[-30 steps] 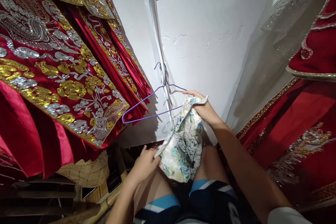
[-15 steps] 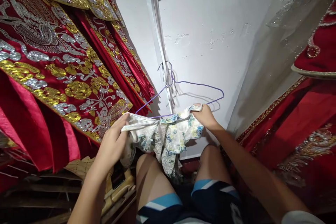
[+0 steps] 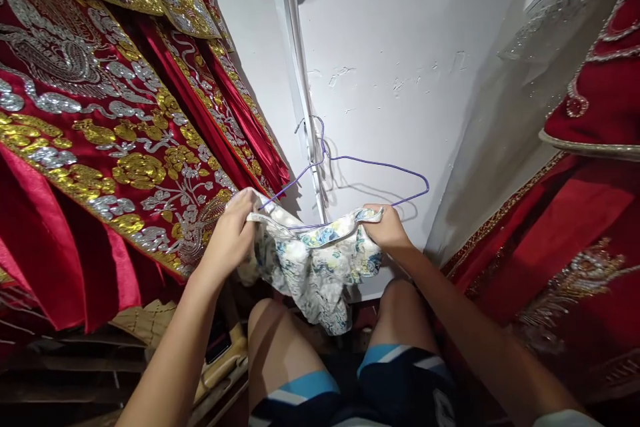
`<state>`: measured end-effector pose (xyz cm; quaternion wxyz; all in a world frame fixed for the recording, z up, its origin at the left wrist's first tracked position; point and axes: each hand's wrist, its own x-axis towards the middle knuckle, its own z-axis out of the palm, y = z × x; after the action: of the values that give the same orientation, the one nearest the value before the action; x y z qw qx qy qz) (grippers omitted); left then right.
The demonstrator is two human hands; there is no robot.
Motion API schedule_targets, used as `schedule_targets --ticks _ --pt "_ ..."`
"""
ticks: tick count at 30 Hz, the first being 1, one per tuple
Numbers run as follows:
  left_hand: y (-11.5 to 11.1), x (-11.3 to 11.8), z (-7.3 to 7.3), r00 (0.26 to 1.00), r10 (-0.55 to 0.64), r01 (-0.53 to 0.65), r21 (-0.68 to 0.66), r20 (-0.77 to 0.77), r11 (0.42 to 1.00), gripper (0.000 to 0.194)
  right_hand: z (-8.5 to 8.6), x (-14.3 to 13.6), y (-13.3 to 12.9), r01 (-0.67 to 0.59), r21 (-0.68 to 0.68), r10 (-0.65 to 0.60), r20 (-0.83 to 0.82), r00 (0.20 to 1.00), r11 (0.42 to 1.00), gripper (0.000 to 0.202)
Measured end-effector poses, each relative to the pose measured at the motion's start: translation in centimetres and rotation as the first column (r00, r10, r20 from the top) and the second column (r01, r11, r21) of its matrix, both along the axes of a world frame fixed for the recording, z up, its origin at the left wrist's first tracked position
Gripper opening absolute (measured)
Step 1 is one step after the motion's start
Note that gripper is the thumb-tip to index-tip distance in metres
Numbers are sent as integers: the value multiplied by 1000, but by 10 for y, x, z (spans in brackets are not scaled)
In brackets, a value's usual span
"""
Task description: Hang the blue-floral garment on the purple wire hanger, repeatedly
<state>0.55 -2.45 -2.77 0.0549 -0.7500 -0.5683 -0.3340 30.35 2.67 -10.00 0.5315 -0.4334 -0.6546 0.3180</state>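
Note:
A white garment with a blue and yellow floral print hangs stretched by its top edge between my two hands. My left hand grips the left end of that edge, fingers closed on the cloth close to the hanger's left corner. At the other end, my right hand pinches the edge near the hanger's lower bar. The purple wire hanger hooks onto a white vertical post. Its left corner goes into the cloth by my left hand, while its right corner is bare. The garment's lower part droops in folds above my knees.
Red costumes with gold and silver sequins hang at the left. Another red beaded costume is at the right, beside clear plastic sheeting. The white post stands before a white wall. Wooden furniture sits low at the left.
My left hand has moved up and slightly right, bringing the garment's left end over the hanger's left corner. The top edge now gapes open a little. My right hand keeps its grip.

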Motion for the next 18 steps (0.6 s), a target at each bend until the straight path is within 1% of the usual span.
schedule_targets --ticks 1,2,3,5,6,7,8,9,10,11,12,13,14,15,16,17,18 --pt "4 5 3 999 -44 43 61 16 997 25 -1 -3 -2 -39 -21 38 -14 999 999 12" --pt "8 10 6 996 -81 77 93 41 993 24 -2 -6 -3 -84 -43 83 -26 996 996 12" --pt "13 15 8 991 -108 100 101 73 990 26 -3 -9 -5 -132 -57 130 -34 991 990 11" --pt "24 22 10 984 -128 120 75 126 990 35 -4 -10 -10 -206 -52 204 -39 978 977 4" --pt "29 24 9 983 -128 121 60 131 991 39 -4 -7 -12 -214 -31 212 -44 976 976 11" --pt "33 24 8 985 -126 120 54 121 991 41 -3 -3 -14 -196 0 195 -56 979 981 27" --pt "35 24 7 987 -124 118 56 104 991 40 -1 3 -15 -150 39 153 -81 985 988 47" --pt "37 22 6 988 -125 120 62 86 991 39 2 11 -15 -76 78 84 -113 990 994 66" --pt "38 21 5 989 -128 123 69 70 990 38 5 21 -14 18 110 -2 -146 989 994 80" --pt "39 19 6 990 -132 128 72 58 989 38 9 32 -12 114 132 -91 -169 981 985 86" --pt "38 17 7 989 -138 134 67 48 989 38 14 44 -8 186 140 -162 -169 972 973 86" --pt "38 15 10 989 -143 141 51 41 989 38 19 56 -5 223 130 -204 -144 968 966 79" --pt "38 12 13 989 -145 144 26 40 989 39 25 68 -1 214 102 -204 -97 974 971 66" --pt "38 9 18 988 -146 146 -7 50 989 40 32 80 2 173 57 -171 -42 984 983 52" --pt "40 5 23 986 -148 152 -52 75 987 40 38 91 4 108 -5 -108 7 994 994 38" --pt "42 0 28 981 -149 162 -109 121 981 39 44 100 4 37 -74 -34 37 999 997 31" --pt "45 -6 34 970 -145 180 -174 193 968 36 50 107 3 -14 -132 19 36 999 991 28"
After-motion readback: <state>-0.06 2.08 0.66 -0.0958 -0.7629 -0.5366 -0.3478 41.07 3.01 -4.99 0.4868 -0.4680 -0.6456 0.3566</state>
